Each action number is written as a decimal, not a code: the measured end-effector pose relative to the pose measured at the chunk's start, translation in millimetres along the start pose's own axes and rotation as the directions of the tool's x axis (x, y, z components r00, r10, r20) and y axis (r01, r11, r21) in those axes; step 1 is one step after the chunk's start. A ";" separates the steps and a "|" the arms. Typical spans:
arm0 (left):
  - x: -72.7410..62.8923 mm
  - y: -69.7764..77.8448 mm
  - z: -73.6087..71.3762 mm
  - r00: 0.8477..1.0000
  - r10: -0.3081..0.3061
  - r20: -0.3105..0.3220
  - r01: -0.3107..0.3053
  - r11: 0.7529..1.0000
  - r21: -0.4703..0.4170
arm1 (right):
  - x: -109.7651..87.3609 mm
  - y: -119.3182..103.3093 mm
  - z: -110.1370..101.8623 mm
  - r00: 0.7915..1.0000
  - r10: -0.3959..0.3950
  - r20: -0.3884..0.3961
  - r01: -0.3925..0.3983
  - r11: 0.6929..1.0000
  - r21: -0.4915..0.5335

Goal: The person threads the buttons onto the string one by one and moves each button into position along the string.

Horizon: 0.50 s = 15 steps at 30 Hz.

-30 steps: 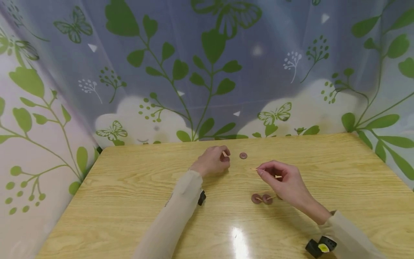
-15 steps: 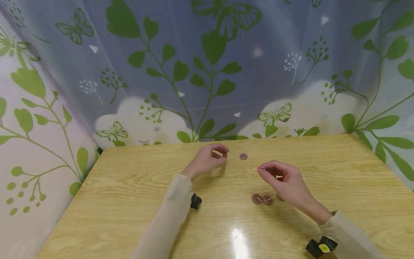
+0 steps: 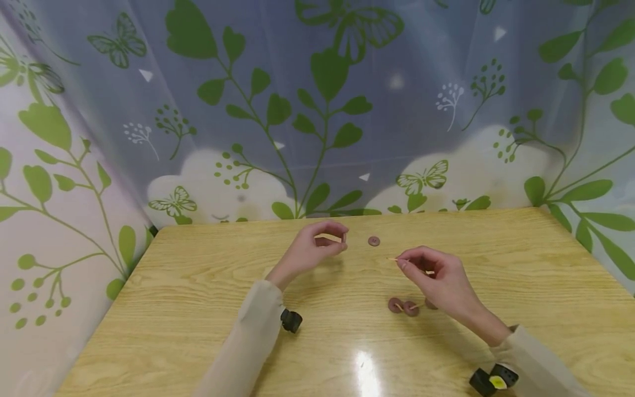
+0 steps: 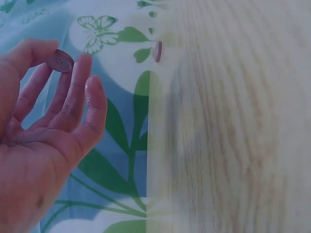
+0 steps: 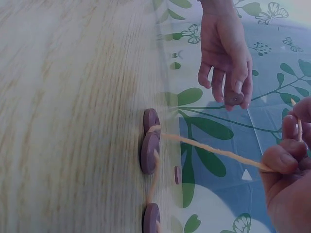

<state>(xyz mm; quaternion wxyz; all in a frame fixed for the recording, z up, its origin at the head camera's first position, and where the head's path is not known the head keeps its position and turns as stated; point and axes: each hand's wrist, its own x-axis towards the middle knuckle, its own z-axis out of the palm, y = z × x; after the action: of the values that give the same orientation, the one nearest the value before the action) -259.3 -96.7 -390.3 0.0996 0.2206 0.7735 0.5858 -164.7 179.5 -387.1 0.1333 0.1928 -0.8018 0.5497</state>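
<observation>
Between thumb and fingertips, my left hand (image 3: 317, 248) pinches a brown button (image 4: 60, 63) above the table; its small holes show in the left wrist view. My right hand (image 3: 439, 278) grips a yellow string (image 5: 218, 151), and its pointed tip (image 3: 391, 259) sticks out past the thumb and forefinger toward the left hand. Below the right hand lie a threaded button (image 3: 395, 305) and another threaded button (image 3: 411, 308), close together, with a third button (image 5: 151, 218) farther along the string, partly hidden by the hand in the head view. One loose button (image 3: 374, 241) lies between and beyond both hands.
The wooden table (image 3: 208, 264) ends at the back against a curtain (image 3: 278, 110) printed with leaves and butterflies. A black wrist camera (image 3: 291, 320) sits at the left cuff, another black wrist camera (image 3: 482, 381) at the right one.
My left hand has drawn back slightly to the left and turned, lifting a button away from the table. The right hand stays almost still with the string.
</observation>
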 end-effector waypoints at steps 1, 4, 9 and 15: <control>-2.1 1.1 0.1 1.000 0.013 0.002 -0.013 1.000 -0.001 | -0.1 -0.3 0.0 1.000 0.001 -0.001 -0.001 1.000 0.002; -8.8 4.4 1.0 0.999 0.034 0.010 -0.034 0.999 -0.011 | -0.2 -1.3 0.0 1.000 0.005 0.000 -0.005 1.000 0.011; -18.3 11.2 4.1 0.999 0.024 0.025 -0.023 0.999 -0.032 | 0.3 -2.7 0.4 1.000 -0.003 0.002 0.003 1.000 0.024; -27.8 17.2 6.9 0.999 0.017 0.030 -0.016 0.999 -0.033 | 1.4 -4.0 2.0 1.000 -0.028 -0.003 0.028 0.999 0.038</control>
<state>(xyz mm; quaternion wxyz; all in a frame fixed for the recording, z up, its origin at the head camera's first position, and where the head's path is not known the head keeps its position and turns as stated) -228.0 -99.8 -378.9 0.1100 0.2343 0.7603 0.5958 -164.1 176.2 -383.9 0.1384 0.2059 -0.7882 0.5631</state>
